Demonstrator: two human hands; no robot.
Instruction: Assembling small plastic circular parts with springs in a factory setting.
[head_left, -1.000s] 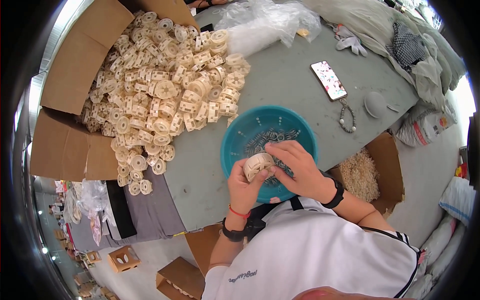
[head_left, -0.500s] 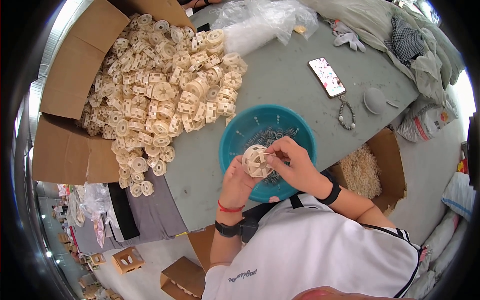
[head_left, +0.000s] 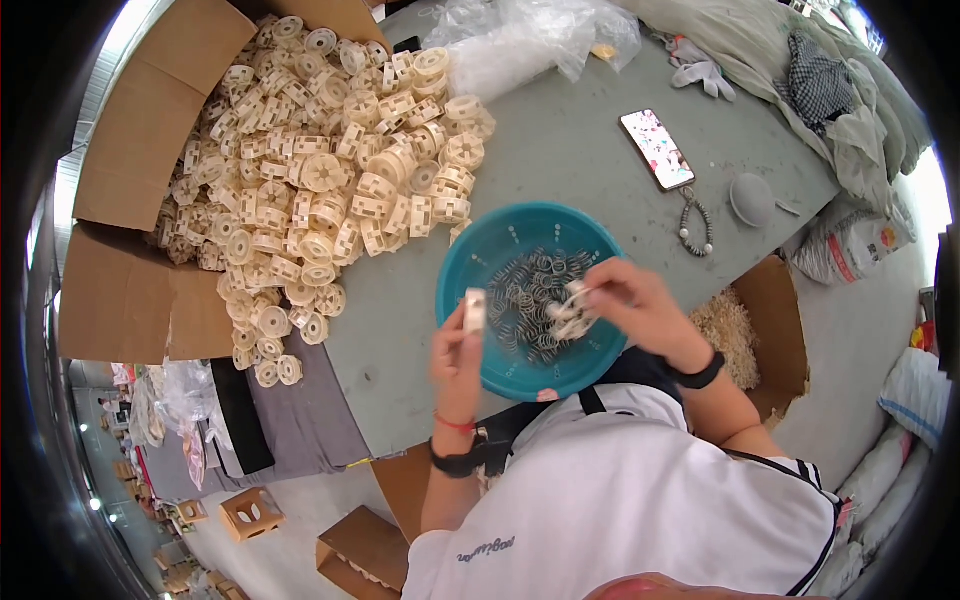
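A teal plastic bowl [head_left: 478, 250] stands at the table's near edge with a heap of metal coil springs [head_left: 530, 290] inside. At the bowl's left rim my left hand [head_left: 457, 365] grips a cream plastic ring [head_left: 475, 312], which I see edge-on. Over the right side of the bowl my right hand [head_left: 640, 308] pinches a cream spoked plastic part [head_left: 572, 316], smeared by motion. The two pieces are apart, with the springs visible between them. Many similar cream plastic parts [head_left: 320, 175] lie piled on the left of the table.
The pile spills from a cardboard box [head_left: 165, 125]. To the right lie a lit phone [head_left: 657, 150] with a beaded strap and a round grey object [head_left: 750, 200]. Clear plastic bags [head_left: 530, 45] lie at the back. A carton [head_left: 780, 330] with small pale parts stands below the right edge.
My hands have moved apart. The cream piece held between them now shows as two: the ring stays in my left hand, the spoked part has gone right with my right hand.
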